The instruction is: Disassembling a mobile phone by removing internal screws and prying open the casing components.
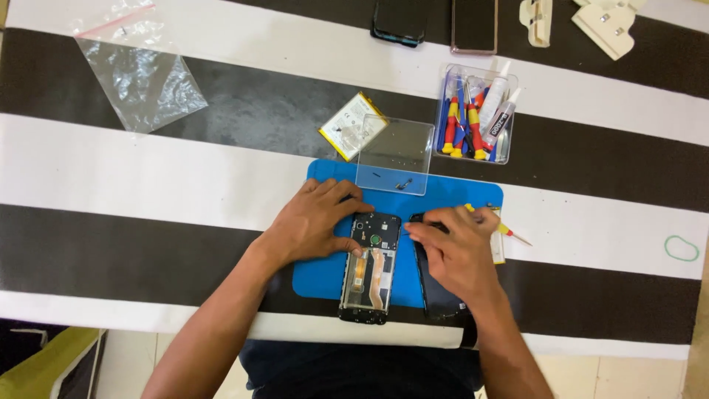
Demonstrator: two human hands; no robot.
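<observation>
At the far left of the striped black-and-white desk (148, 177) lies a clear plastic bag (136, 70) with a pink seal strip, crumpled and flat. Toward the middle, a flat battery (351, 125) with a white label and yellow edges lies tilted, just beside a clear square lid (395, 155) that holds a few tiny dark parts and overlaps the top of a blue mat (325, 277). The left hand (314, 222) rests flat on the mat, fingers spread, pressing the upper left edge of an opened phone (369, 266) whose inner frame and orange ribbon cable show. Just right of it lies a black back cover (439, 284), on which the right hand (454, 247) rests; its fingers are closed on a yellow-and-red screwdriver (498, 225), the tip pointing right, off the mat. Above, a clear box (476, 114) holds red, yellow and blue screwdrivers and two white glue tubes with dark labels. Along the top edge lie a dark phone (399, 21), a pinkish phone (473, 26) and white plastic clamps (605, 22). At the far right, a green rubber band (681, 248) lies on a white stripe.
</observation>
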